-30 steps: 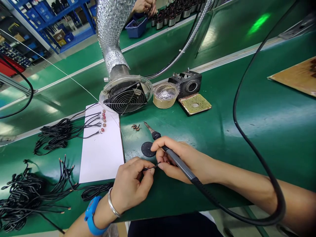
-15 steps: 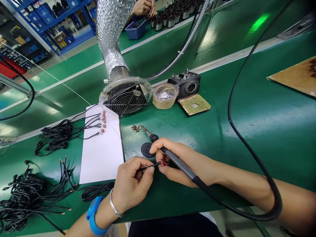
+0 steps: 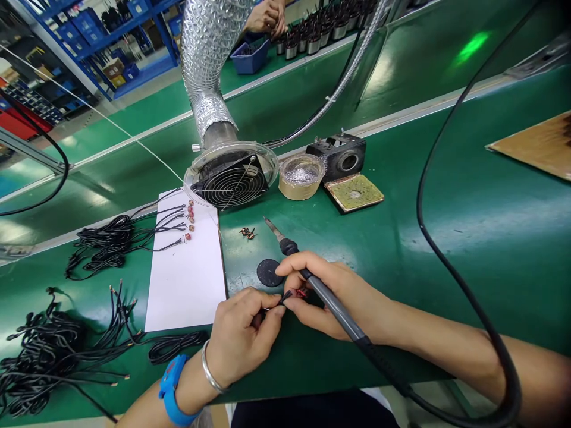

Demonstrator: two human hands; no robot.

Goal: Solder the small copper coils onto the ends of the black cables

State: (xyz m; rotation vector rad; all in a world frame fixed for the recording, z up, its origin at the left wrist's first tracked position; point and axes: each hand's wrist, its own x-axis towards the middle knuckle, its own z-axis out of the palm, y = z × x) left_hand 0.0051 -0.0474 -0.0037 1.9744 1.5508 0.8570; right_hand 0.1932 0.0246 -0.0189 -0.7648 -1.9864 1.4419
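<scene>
My left hand (image 3: 247,330) is closed, pinching a thin black cable (image 3: 285,296) between thumb and forefinger. My right hand (image 3: 339,297) has a soldering iron (image 3: 332,304) lying across it, the metal tip pointing up and away to the left. Its thumb and fingers also pinch a small red piece (image 3: 301,292) at the cable's end, mostly hidden. Just beyond the fingertips lies a flat black disc (image 3: 269,272). A small heap of copper-coloured bits (image 3: 247,233) sits on the bench near the iron's tip.
A fan on a foil duct (image 3: 232,181) stands at the back, beside a round solder tub (image 3: 302,177) and an iron stand with a sponge (image 3: 354,193). Left are white paper (image 3: 185,285) with cables, and black cable bundles (image 3: 40,356). Across the bench, another person's hands (image 3: 267,16) work.
The soldering iron's tip has swung right, away from the copper-coloured bits. Both hands stay together at the cable end. The whole view has shifted slightly.
</scene>
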